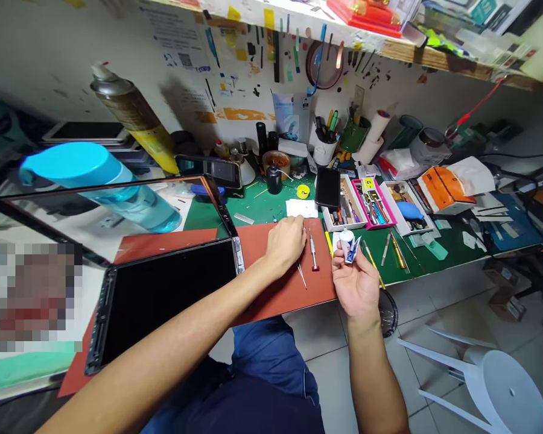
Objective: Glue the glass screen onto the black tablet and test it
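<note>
done: black frame [221,208] raised above the dark screen [172,289] on the red mat [253,241] | right hand [356,286]: your fingers grip the white-and-blue tube [346,247] near the front of the worktop [253,205] | left hand [286,244]: fingers curled by the tweezers [301,274]; whether gripping, cannot tell | to go: frame stands open; your work looks unfinished
</note>
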`<state>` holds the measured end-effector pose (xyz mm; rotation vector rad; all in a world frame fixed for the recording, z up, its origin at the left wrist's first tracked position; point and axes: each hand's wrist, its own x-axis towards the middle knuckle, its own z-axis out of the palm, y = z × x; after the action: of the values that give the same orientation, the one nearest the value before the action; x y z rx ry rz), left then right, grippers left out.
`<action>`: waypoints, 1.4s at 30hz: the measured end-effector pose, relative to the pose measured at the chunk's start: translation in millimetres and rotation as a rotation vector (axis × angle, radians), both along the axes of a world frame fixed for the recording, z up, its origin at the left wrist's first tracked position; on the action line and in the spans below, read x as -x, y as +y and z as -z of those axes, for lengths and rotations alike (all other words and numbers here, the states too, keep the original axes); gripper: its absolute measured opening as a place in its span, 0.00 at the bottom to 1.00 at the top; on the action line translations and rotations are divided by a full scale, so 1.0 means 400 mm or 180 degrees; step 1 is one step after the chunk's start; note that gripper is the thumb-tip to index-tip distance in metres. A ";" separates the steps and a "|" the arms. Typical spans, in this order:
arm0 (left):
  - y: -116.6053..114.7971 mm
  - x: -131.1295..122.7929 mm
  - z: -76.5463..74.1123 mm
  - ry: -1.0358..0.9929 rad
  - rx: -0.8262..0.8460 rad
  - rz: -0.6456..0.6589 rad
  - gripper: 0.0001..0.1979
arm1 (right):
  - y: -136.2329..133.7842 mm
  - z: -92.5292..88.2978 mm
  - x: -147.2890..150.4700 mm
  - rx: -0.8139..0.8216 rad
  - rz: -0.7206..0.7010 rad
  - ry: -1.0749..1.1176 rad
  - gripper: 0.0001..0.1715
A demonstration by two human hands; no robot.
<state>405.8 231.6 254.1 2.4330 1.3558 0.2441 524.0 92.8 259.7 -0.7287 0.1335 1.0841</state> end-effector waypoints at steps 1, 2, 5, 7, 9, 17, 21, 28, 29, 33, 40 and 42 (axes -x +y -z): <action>-0.002 0.001 0.001 -0.0004 -0.0004 0.0029 0.10 | 0.001 0.000 0.001 -0.0011 -0.0025 -0.0002 0.06; -0.005 0.003 0.000 -0.0015 -0.0006 0.0054 0.10 | 0.002 0.001 0.001 -0.0022 -0.0051 -0.0003 0.06; -0.022 0.027 -0.018 -0.0127 -0.0018 0.0120 0.10 | 0.008 -0.002 0.007 -0.0079 -0.0093 -0.0001 0.08; -0.042 0.072 -0.044 -0.0274 -0.0038 0.0160 0.11 | 0.014 -0.006 0.014 -0.0143 -0.0103 0.0010 0.08; -0.071 0.148 -0.080 -0.0467 -0.0080 0.0146 0.14 | 0.022 -0.010 0.024 -0.0221 -0.0140 0.0025 0.08; -0.211 0.581 -0.206 -0.1392 -0.0043 -0.1589 0.24 | 0.067 -0.013 0.065 -0.0491 -0.0495 -0.0151 0.09; -0.248 0.554 -0.208 -0.1887 0.0779 -0.0968 0.28 | 0.075 -0.013 0.092 -0.0479 -0.0480 -0.0263 0.05; -0.451 0.141 -0.018 -0.1005 0.1566 0.1200 0.29 | -0.018 -0.080 0.011 -0.0204 0.0007 -0.0853 0.08; -0.508 0.098 0.028 -0.0661 0.1872 0.1823 0.22 | -0.040 -0.097 -0.019 -0.0181 0.0169 -0.1030 0.08; -0.659 0.024 0.195 0.0300 0.2316 0.2342 0.05 | -0.114 -0.140 -0.108 0.0009 0.0501 -0.1594 0.08; -0.551 0.368 0.254 0.0429 0.2178 0.1363 0.14 | -0.058 -0.113 -0.057 -0.0068 0.0290 -0.1357 0.06; -0.526 0.566 0.216 0.0560 0.2128 0.0628 0.17 | -0.003 -0.104 -0.022 -0.0246 0.0159 -0.1148 0.05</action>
<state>179.4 21.1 167.8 2.0150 1.0263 -0.4187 532.9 91.8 301.4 -0.8346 -0.1963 0.8901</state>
